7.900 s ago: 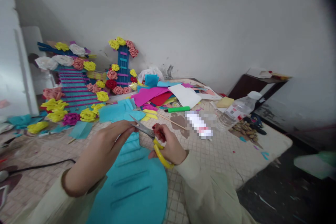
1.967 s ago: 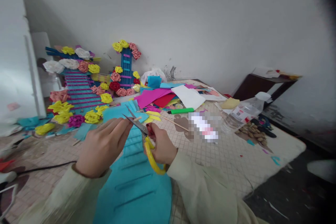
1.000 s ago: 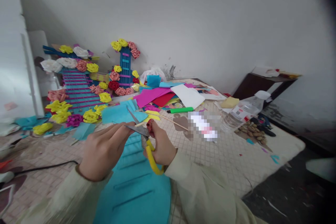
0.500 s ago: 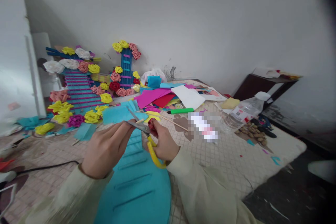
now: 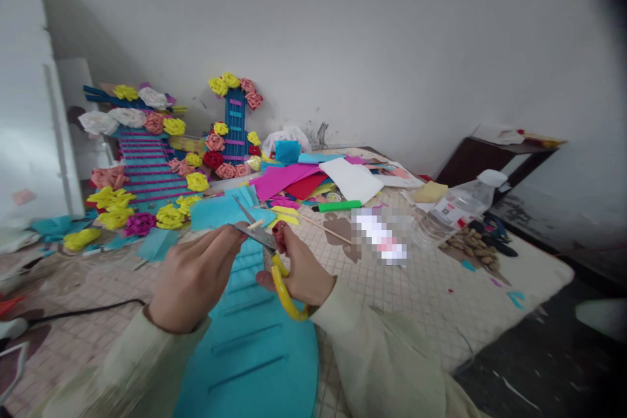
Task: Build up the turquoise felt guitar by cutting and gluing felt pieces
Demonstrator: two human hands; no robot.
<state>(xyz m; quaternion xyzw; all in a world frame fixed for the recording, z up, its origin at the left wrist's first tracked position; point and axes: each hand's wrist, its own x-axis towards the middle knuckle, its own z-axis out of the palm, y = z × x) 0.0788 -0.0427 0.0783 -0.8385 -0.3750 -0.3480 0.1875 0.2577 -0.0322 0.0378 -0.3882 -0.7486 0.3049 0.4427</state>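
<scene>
Right hand [image 5: 304, 272] is clamped through the yellow handles of the scissors [image 5: 267, 245]. The blades are spread in a narrow V, tips aimed up and left, away from the person. Left hand [image 5: 196, 277] pinches a short wooden stick [image 5: 255, 225] tight at the fingertips. The stick lies crosswise between the blades, above the teal foam sheet [image 5: 255, 353].

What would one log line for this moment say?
left hand: pinches wooden stick | right hand: holds yellow scissors, blades open at stick | below: blue sheet
</scene>
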